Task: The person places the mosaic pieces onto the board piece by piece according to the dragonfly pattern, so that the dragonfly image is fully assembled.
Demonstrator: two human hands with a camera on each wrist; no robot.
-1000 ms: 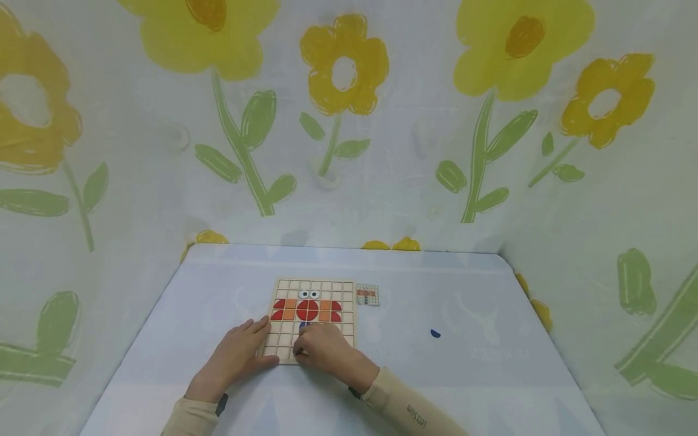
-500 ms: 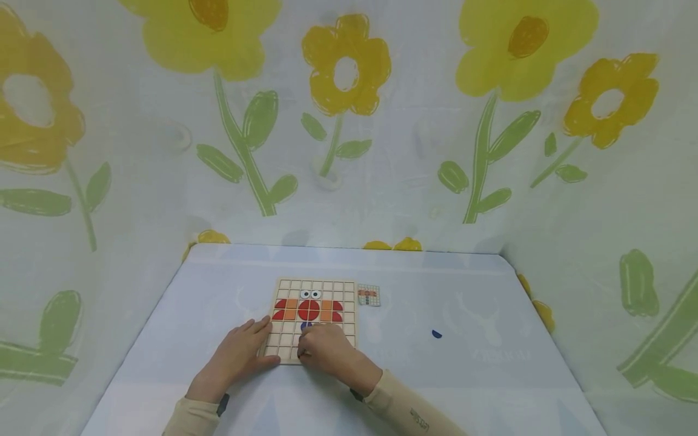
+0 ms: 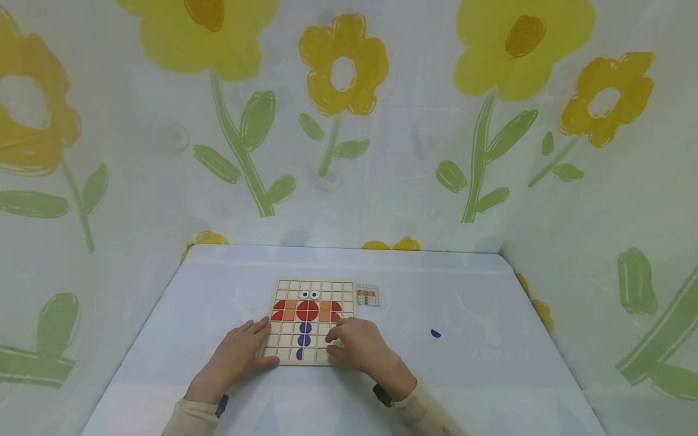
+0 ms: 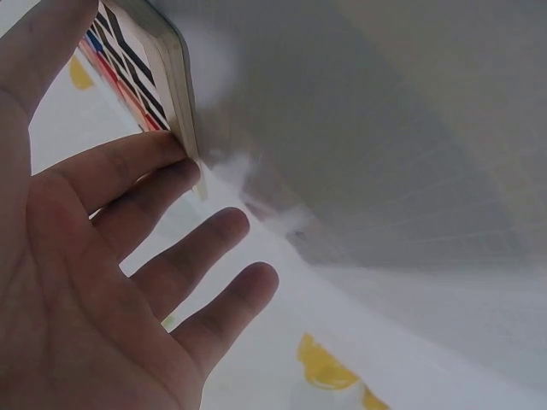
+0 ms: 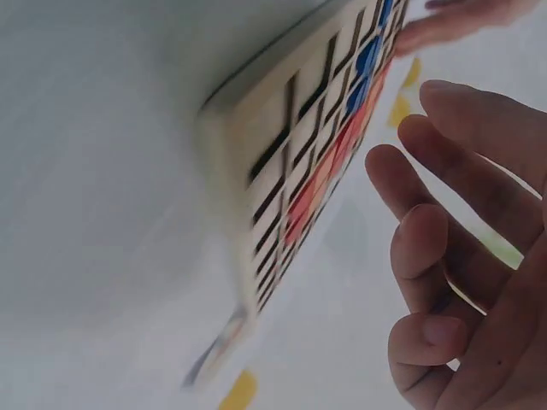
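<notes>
A wooden grid board [image 3: 283, 336] lies on the table with red, orange and blue pieces and two eye pieces in its cells. Blue half circles [image 3: 304, 340] run down its lower middle, a single one in the bottom row. My left hand [image 3: 237, 354] rests at the board's left edge, its fairly straight fingers touching the side in the left wrist view. Over the board's lower right hovers my right hand [image 3: 362, 346]. Its fingers [image 5: 427, 243] are loosely bent and hold nothing in the right wrist view.
A small pattern card [image 3: 368, 295] lies against the board's upper right side. One loose blue half circle [image 3: 435, 333] is on the white table [image 3: 469, 369] farther right. Flower-printed cloth [image 3: 392, 181] surrounds the table at the back and sides.
My right hand has moved right from the board's lower middle, its fingers now loosened. The column of blue pieces it covered now shows. The left hand has stayed in place.
</notes>
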